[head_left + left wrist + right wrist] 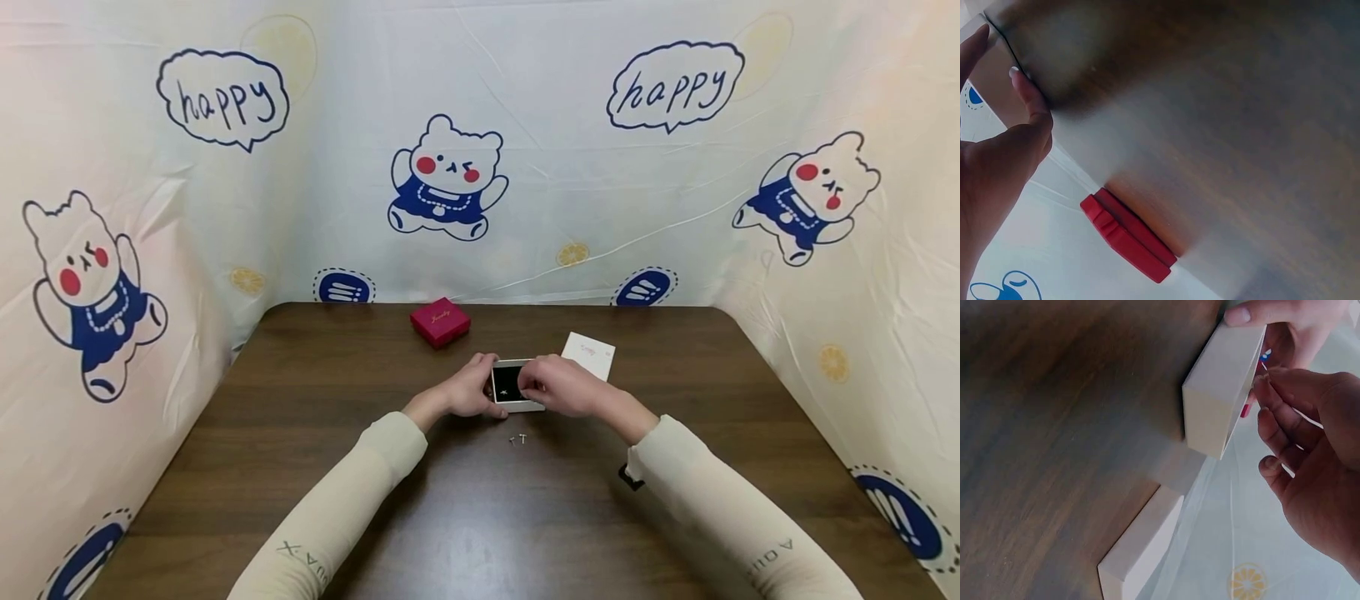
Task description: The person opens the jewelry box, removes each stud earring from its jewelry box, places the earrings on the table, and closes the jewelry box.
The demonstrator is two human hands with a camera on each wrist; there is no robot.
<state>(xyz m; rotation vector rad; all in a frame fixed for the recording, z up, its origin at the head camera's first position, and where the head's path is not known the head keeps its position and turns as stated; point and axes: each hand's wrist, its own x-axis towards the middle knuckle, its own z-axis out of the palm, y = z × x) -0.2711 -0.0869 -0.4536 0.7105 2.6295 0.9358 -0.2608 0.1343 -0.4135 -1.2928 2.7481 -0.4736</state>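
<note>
My left hand (472, 388) grips the left side of a small white box (522, 407), its thumb at the near side and fingers at the far side. Inside lies a black insert (507, 379) with a tiny star-shaped silvery piece (503, 392) on it. Over the box's right half, my right hand (568, 385) bends down; in the right wrist view its thumb and forefinger pinch a tiny thin piece (1264, 375), mostly hidden by the fingertips. Two tiny silvery stud earrings (522, 438) lie on the table just in front of the box.
A red box (441, 322) stands at the back of the brown wooden table (315, 375), left of the hands. Behind the right hand lies a white box lid (589, 355) with small print. Printed white cloth (540, 100) hangs around the table's back and sides.
</note>
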